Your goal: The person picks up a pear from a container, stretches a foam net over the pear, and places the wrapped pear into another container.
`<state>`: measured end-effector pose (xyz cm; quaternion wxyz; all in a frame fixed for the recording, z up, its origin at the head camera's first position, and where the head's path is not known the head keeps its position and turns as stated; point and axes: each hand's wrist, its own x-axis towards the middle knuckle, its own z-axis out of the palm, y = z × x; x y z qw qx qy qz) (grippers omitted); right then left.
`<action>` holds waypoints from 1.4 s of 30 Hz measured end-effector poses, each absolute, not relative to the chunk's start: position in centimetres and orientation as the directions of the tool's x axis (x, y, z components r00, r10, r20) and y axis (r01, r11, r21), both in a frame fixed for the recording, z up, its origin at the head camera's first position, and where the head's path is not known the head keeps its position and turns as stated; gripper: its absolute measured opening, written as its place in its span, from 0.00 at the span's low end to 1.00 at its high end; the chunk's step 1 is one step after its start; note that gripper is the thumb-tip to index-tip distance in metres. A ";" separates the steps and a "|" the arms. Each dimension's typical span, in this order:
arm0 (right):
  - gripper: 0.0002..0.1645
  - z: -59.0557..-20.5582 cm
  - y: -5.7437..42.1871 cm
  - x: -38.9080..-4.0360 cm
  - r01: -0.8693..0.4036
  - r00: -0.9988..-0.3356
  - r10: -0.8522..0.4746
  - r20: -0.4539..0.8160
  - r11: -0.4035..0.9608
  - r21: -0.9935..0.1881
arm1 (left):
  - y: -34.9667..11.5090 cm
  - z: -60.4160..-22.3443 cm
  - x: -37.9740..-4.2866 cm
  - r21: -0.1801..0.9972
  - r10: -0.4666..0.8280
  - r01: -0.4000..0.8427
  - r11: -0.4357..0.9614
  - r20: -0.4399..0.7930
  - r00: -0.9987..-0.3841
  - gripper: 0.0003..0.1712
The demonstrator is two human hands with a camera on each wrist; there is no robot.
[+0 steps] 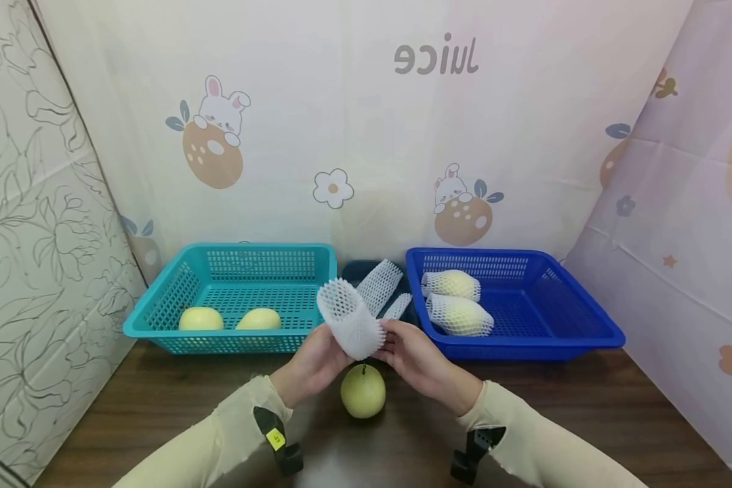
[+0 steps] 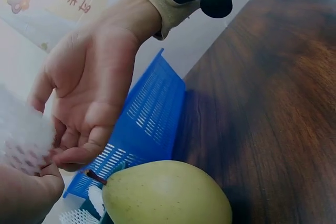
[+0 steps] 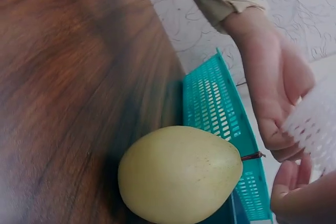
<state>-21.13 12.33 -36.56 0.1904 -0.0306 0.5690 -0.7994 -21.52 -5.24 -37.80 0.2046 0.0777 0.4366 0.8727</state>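
Backdrop (image 1: 293,102) shows mirrored "Juice" (image 1: 436,57); left hand (image 1: 317,360) and right hand (image 1: 419,360) hold foam net (image 1: 352,324).

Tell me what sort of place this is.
Probably a makeshift fruit-wrapping station: a teal basket holds bare fruit, a blue basket holds netted fruit, and a patterned backdrop hangs behind the wood-grained table.

The head camera looks forward and down over the table (image 1: 158,407). Closer and tilted sideways, the left wrist's faces the right hand (image 2: 94,85) and blue basket (image 2: 157,148), the right wrist's the left hand (image 3: 270,87) and teal basket (image 3: 241,129) — both sharing the pear (image 2: 168,195) and, seemingly, the cropped foam net (image 2: 23,135).
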 end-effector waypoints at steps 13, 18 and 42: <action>0.23 -36.5 13.0 -21.6 0.440 -0.852 -0.482 -0.206 -0.443 -0.781 | -6.4 -37.6 -21.6 0.677 0.663 -0.573 -0.461 -0.167 -0.730 0.29; 0.21 -36.4 13.0 -21.5 0.434 -0.856 -0.475 -0.205 -0.446 -0.783 | -6.3 -37.5 -21.5 0.657 0.711 -0.613 -0.440 -0.162 -0.684 0.30; 0.25 -39.4 14.3 -20.5 0.487 -0.821 -0.494 -0.285 -0.348 -0.801 | -5.6 -40.3 -20.9 0.874 0.379 -0.381 -0.301 -0.257 -0.889 0.23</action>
